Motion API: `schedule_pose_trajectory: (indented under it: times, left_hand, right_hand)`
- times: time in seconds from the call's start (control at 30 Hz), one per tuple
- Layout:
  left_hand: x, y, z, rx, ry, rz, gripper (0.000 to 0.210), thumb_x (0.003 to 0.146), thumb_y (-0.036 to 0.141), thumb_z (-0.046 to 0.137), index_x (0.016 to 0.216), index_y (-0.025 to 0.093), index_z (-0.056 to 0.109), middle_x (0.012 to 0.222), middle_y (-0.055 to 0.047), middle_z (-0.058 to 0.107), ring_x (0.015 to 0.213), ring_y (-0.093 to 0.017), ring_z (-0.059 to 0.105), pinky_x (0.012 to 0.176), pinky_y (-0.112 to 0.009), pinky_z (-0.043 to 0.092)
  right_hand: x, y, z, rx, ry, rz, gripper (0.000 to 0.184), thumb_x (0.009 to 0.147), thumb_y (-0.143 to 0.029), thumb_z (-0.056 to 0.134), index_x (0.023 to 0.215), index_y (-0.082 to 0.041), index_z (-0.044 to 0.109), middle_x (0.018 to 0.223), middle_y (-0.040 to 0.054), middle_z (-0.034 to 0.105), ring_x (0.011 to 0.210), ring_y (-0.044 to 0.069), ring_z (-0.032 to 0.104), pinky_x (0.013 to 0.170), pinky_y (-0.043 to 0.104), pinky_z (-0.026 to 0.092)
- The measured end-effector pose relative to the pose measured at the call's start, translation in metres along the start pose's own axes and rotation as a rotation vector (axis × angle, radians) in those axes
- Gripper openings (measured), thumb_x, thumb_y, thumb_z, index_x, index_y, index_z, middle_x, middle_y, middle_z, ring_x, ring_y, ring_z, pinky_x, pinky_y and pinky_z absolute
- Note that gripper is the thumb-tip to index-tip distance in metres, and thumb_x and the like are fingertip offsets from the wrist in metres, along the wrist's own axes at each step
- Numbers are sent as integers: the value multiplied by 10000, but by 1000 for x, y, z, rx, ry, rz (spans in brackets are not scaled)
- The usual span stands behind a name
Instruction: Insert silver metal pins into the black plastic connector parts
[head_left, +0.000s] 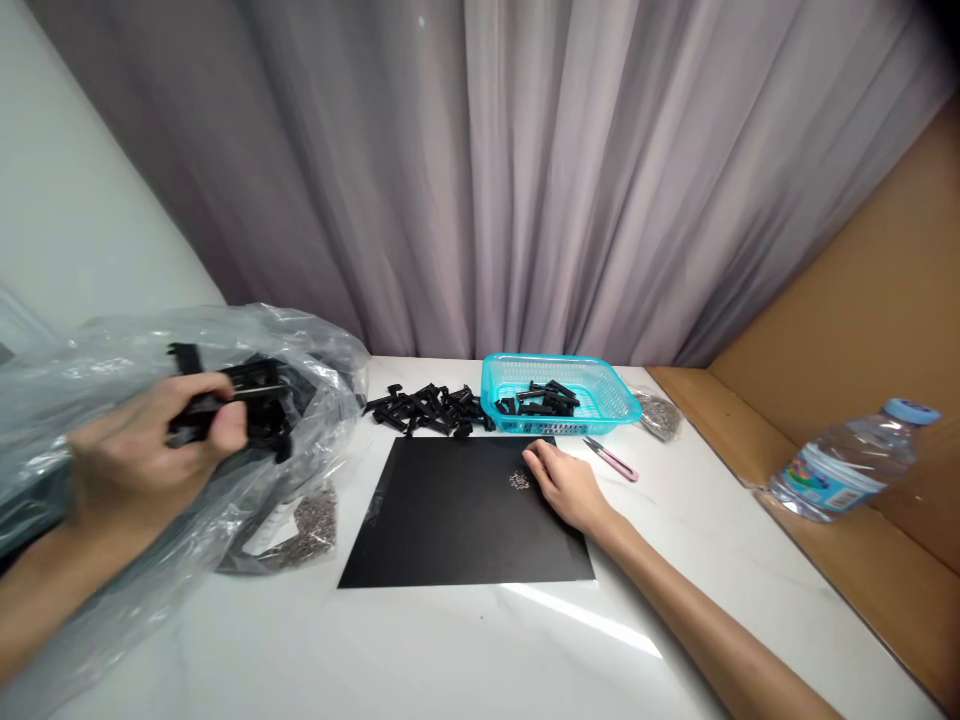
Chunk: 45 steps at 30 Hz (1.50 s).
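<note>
My left hand [161, 440] is closed around several black plastic parts [262, 400], lifted over the mouth of a large clear plastic bag [315, 365]. Its fingers partly hide the parts, and the hand is slightly blurred. On the right edge of a black mat [457, 530], my right hand [562, 485] lies palm down with nothing seen in it. Beside its fingertips is a small cluster of tiny metal pieces [519, 481], too small to name surely. Behind the mat sits a loose pile of black plastic parts [431, 408].
A turquoise basket [615, 405] holds several black parts. Pink-handled snips [615, 462] lie right of the mat. Small bags of metal pieces stand at left [311, 525] and right [660, 415]. A water bottle [832, 480] leans on cardboard [900, 330]; a grey curtain [450, 180] hangs behind.
</note>
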<state>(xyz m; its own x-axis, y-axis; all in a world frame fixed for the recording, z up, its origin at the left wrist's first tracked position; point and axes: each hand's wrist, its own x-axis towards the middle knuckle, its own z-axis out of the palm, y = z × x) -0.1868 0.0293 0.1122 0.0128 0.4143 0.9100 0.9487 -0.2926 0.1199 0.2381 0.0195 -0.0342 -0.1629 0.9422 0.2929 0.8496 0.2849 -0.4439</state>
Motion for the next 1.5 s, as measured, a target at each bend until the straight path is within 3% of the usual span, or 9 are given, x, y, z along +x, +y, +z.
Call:
schedule_pose_trajectory:
  times: [0.1,0.3,0.4,0.53,0.77,0.97,1.17,1.37,1.5]
  left_hand:
    - [10,55,27,-67,33,277,262,908,446,557,919,223,695,816,3,705,717,-163,639,676,-259,449]
    - [5,147,117,-200,-261,25,237,989,405,498,988,232,660,878,-4,716,775,-172,658,725,-261,428]
    - [4,148,154,-178,-293,-78,223,1007,399,503,1011,239,658,863,-6,717,774,-185,665,683,-268,390]
    - [6,114,181,-96,-297,-233,300,1046,419,426,1105,230,652,902,-48,726,807,-222,664,677,-287,355]
    - [-21,76,193,-1,-383,-291,359,1049,459,402,1191,235,643,1099,-87,728,909,-260,658,733,-313,391]
    - [-36,64,199,37,-491,-185,406,1014,493,445,1256,245,656,1140,-109,662,1025,-287,652,846,-339,451]
    - [-40,61,198,92,-531,-89,453,1019,508,414,1331,257,625,1294,-139,591,1132,-324,620,910,-383,469]
    - [-46,62,188,132,-575,-28,500,994,554,433,1331,235,619,1281,-154,604,1106,-339,620,885,-400,487]
    - [-50,64,183,145,-584,7,517,981,574,458,1304,210,630,1238,-156,647,1145,-352,599,1009,-436,441]
  right_hand:
    - [0,1,1,6,-1,-1,316,1109,-406,314,1074,-253,589,1061,37,769,898,225,735,682,287,399]
    - [1,-1,1,9,-2,-15,320,1110,-392,302,1095,-254,590,1086,40,769,944,227,740,708,289,419]
    - [1,-2,1,2,0,-20,333,1113,-395,291,1104,-255,593,1075,43,771,931,229,743,704,290,421]
    - [4,-2,0,0,0,-19,325,1115,-394,302,1097,-260,598,1058,39,773,927,222,741,692,281,411]
    - [4,-1,-4,12,-3,12,313,1116,-401,323,1094,-262,604,1035,26,772,941,222,733,696,276,389]
    - [4,-1,-5,10,-5,11,323,1114,-406,317,1091,-261,604,996,21,767,925,219,731,701,280,391]
    - [3,1,-2,21,-4,7,339,1114,-422,300,1095,-268,601,1011,23,764,936,220,730,700,280,396]
    - [3,2,-1,32,-8,-4,336,1110,-417,299,1107,-270,602,1033,26,772,936,222,734,704,285,405]
    - [2,2,-1,42,-12,-6,327,1109,-410,304,1098,-266,597,1064,26,773,944,227,737,704,286,406]
